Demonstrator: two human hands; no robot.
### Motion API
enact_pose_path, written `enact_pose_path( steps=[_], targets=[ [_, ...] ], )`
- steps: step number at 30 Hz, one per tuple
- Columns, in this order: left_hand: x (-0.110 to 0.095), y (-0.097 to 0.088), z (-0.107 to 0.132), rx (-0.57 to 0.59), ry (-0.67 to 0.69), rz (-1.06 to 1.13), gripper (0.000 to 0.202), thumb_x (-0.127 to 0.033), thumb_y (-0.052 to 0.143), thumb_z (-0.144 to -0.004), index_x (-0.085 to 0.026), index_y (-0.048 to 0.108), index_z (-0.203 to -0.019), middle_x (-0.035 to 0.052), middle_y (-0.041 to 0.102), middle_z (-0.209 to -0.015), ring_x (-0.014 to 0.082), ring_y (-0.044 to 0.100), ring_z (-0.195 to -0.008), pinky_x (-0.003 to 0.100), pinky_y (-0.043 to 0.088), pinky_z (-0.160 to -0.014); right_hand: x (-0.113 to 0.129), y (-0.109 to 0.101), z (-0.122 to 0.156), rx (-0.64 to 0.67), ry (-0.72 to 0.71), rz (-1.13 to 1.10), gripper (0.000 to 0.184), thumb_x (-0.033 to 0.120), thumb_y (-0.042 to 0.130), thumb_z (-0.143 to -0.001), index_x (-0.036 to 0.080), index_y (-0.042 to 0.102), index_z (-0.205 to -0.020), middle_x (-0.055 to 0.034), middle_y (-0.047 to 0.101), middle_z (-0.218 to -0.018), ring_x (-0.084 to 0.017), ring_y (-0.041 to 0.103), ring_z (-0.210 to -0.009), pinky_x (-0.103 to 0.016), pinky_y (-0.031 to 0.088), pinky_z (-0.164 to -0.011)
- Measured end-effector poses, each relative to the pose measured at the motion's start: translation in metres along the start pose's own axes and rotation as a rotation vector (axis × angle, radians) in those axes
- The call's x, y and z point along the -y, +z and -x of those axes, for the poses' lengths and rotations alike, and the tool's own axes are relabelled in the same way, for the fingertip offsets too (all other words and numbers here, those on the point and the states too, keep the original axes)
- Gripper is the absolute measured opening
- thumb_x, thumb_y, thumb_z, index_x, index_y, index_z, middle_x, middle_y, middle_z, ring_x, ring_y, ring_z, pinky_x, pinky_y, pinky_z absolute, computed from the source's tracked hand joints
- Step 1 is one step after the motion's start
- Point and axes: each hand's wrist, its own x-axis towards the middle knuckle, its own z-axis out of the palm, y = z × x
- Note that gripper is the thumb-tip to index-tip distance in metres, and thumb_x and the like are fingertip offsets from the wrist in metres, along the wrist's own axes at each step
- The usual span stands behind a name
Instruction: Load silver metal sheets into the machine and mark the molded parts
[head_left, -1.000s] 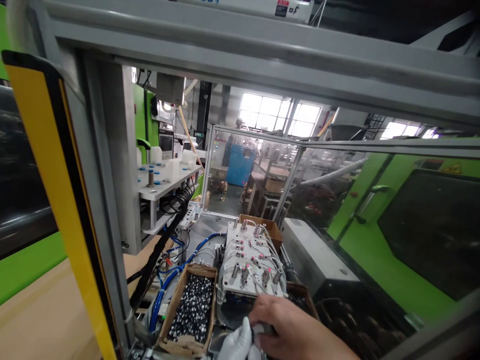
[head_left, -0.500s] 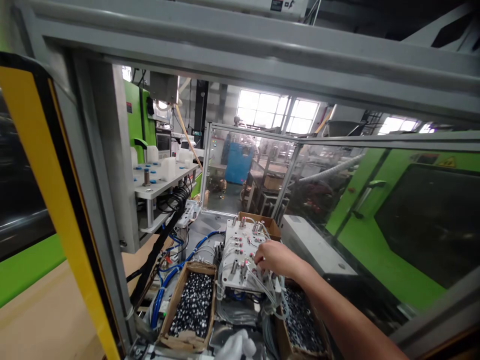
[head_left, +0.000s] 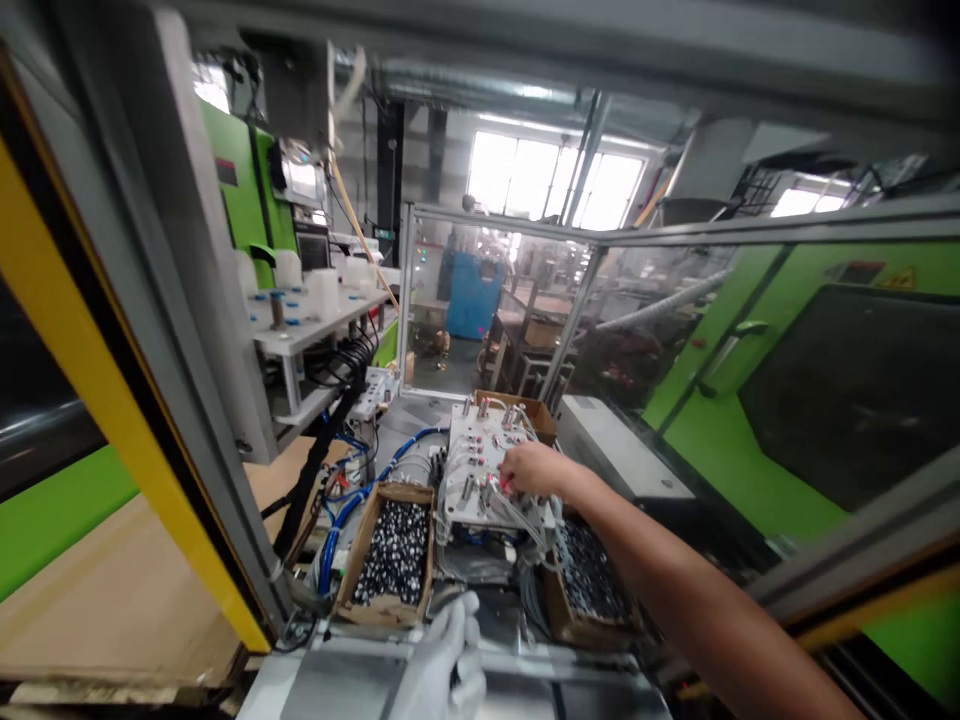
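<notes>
Right hand (head_left: 529,468) bare, fingers curled down onto white plate (head_left: 480,470), pinching a fitting there, apparently. Plate's long axis running straight ahead from that hand. Left hand (head_left: 442,670), gloved, fingers loosely together, well back near the body, holding nothing visible.

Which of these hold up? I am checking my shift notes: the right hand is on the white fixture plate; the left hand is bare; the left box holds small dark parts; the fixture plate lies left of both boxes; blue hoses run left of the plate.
1. The right hand is on the fixture plate: true.
2. The left hand is bare: false, it wears a white glove.
3. The left box holds small dark parts: true.
4. The fixture plate lies left of both boxes: false, it sits between the left box and the right box.
5. Blue hoses run left of the plate: true.
</notes>
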Motion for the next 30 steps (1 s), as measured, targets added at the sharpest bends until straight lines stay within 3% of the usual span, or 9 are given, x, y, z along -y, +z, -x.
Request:
enact_pose_path(
  steps=[4, 7, 9, 12, 15, 18, 22, 25, 30],
  targets=[
    [-0.002, 0.005, 0.008, 0.081, -0.007, -0.017, 0.024, -0.032, 0.069, -0.085, -0.009, 0.068, -0.094, -0.0044, 0.053, -0.060, -0.0025, 0.032, -0.039, 0.012, 0.024, -0.034, 0.002, -0.016, 0.022, -0.112, 0.043, -0.032, 0.023, 0.019, 0.058, -0.091, 0.017, 0.080, -0.086, -0.0074, 0.078, -0.088, -0.018, 0.066, -0.084, -0.023, 0.042, -0.072],
    [-0.005, 0.015, 0.013, 0.163, -0.030, -0.081, 0.038, -0.046, 0.071, -0.082, -0.008, 0.069, -0.087, -0.0081, 0.044, -0.049, -0.0019, 0.028, -0.034, 0.014, 0.020, -0.033, 0.025, -0.020, 0.057, -0.291, 0.066, -0.093, 0.033, 0.028, 0.045, -0.101, 0.015, 0.076, -0.102, -0.0116, 0.074, -0.103, -0.020, 0.064, -0.096, -0.027, 0.042, -0.081],
    [-0.005, 0.024, 0.014, 0.198, -0.038, -0.120, 0.042, -0.051, 0.075, -0.076, -0.010, 0.066, -0.079, -0.0081, 0.044, -0.045, -0.0012, 0.029, -0.032, 0.014, 0.019, -0.033, 0.049, -0.009, 0.082, -0.323, -0.018, -0.224, 0.029, 0.034, 0.051, -0.100, 0.018, 0.074, -0.108, -0.0084, 0.072, -0.104, -0.019, 0.064, -0.092, -0.027, 0.043, -0.080],
    [0.001, 0.038, 0.010, 0.166, -0.043, -0.100, 0.046, -0.050, 0.085, -0.064, -0.016, 0.053, -0.065, -0.0085, 0.047, -0.043, -0.0001, 0.031, -0.030, 0.014, 0.019, -0.033, 0.082, 0.023, 0.109, -0.211, -0.139, -0.369, 0.021, 0.027, 0.062, -0.090, 0.021, 0.074, -0.107, -0.0052, 0.070, -0.105, -0.017, 0.064, -0.088, -0.025, 0.044, -0.076],
    [0.009, 0.049, 0.006, 0.096, -0.052, -0.070, 0.047, -0.050, 0.082, -0.067, -0.018, 0.048, -0.064, -0.0108, 0.041, -0.041, -0.0001, 0.028, -0.029, 0.014, 0.019, -0.032, 0.093, 0.050, 0.118, -0.220, -0.141, -0.399, 0.017, 0.020, 0.063, -0.086, 0.020, 0.075, -0.098, -0.0043, 0.070, -0.101, -0.016, 0.064, -0.087, -0.024, 0.043, -0.075],
    [0.013, 0.052, 0.002, 0.043, -0.084, -0.069, 0.036, -0.048, 0.074, -0.078, -0.017, 0.056, -0.072, -0.0061, 0.054, -0.051, 0.0014, 0.037, -0.034, 0.014, 0.025, -0.033, 0.078, 0.054, 0.116, -0.319, -0.121, -0.389, 0.016, 0.023, 0.060, -0.092, 0.021, 0.076, -0.095, -0.0036, 0.071, -0.096, -0.016, 0.065, -0.090, -0.023, 0.044, -0.078],
    [0.019, 0.043, -0.006, -0.027, -0.116, -0.065, 0.020, -0.022, 0.076, -0.080, -0.014, 0.066, -0.095, 0.0025, 0.070, -0.073, 0.0078, 0.062, -0.055, 0.017, 0.043, -0.046, 0.029, 0.029, 0.094, -0.464, 0.008, -0.289, 0.024, 0.027, 0.054, -0.099, 0.022, 0.077, -0.102, -0.0066, 0.073, -0.102, -0.019, 0.065, -0.098, -0.025, 0.045, -0.083],
    [0.027, 0.028, -0.015, -0.044, -0.104, -0.063, 0.033, -0.016, 0.082, -0.071, -0.012, 0.066, -0.100, 0.0016, 0.070, -0.069, 0.0083, 0.062, -0.052, 0.016, 0.039, -0.043, -0.012, 0.012, 0.061, -0.397, 0.166, -0.128, 0.025, 0.026, 0.054, -0.097, 0.025, 0.079, -0.104, -0.0069, 0.075, -0.107, -0.021, 0.066, -0.100, -0.025, 0.044, -0.080],
    [0.030, 0.009, -0.023, -0.019, -0.029, -0.082, 0.048, -0.038, 0.093, -0.053, -0.013, 0.065, -0.083, 0.0014, 0.071, -0.065, 0.0067, 0.057, -0.046, 0.014, 0.029, -0.039, -0.042, 0.009, 0.011, -0.260, 0.198, -0.039, 0.023, 0.026, 0.059, -0.092, 0.028, 0.080, -0.101, -0.0044, 0.078, -0.103, -0.021, 0.068, -0.100, -0.022, 0.043, -0.074]
  ],
)
